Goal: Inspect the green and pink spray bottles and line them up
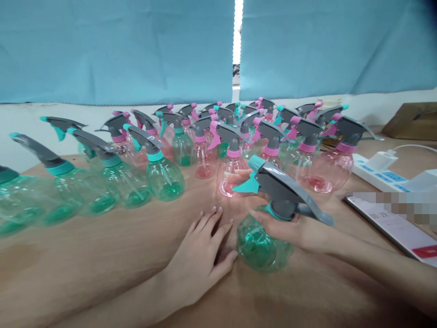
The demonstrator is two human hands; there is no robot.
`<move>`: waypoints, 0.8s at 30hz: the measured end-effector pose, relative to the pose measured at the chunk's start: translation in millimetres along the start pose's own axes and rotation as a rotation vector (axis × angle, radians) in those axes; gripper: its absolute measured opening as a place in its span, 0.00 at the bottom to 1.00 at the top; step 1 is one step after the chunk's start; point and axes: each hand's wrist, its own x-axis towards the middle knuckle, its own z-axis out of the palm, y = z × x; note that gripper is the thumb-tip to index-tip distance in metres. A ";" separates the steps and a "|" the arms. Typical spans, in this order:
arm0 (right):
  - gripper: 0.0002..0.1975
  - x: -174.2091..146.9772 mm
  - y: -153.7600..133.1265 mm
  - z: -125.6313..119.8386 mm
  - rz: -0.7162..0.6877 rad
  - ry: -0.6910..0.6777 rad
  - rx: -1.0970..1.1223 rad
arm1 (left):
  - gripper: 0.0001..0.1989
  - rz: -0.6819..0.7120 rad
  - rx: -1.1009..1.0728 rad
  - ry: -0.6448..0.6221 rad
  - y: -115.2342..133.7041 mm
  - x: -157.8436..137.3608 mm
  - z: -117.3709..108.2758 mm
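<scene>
My right hand [293,230] is wrapped round the neck of a green spray bottle [261,246], whose grey and teal trigger head tilts up over the hand. Its teal trigger points left, and some of my fingers show behind it, in front of a pink spray bottle [234,155]. Beside the held bottle, my left hand [201,257] lies palm down on the table [129,259], fingers spread, holding nothing. Nearest to it on the left stands a green spray bottle [165,177] with a teal collar.
More green bottles [88,191] line the left side; several pink and green ones crowd the back. At the right are a phone [385,223], a white power strip [378,175] with plugs, and a brown box [411,120]. Blue curtains [116,50] hang behind.
</scene>
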 end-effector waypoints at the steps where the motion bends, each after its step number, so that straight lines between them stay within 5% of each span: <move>1: 0.12 0.2 1.0 0.4 0.001 -0.013 0.005 | 0.26 0.000 -0.001 0.001 -0.1 0.0 0.0; 15: 0.24 2.7 -3.1 -3.1 0.022 -0.078 0.127 | 0.26 0.003 -0.025 0.032 -0.1 -0.6 1.0; 24: 0.10 3.3 1.3 -3.3 -0.003 -0.076 0.104 | 0.26 -0.002 -0.034 0.003 -0.4 0.7 0.0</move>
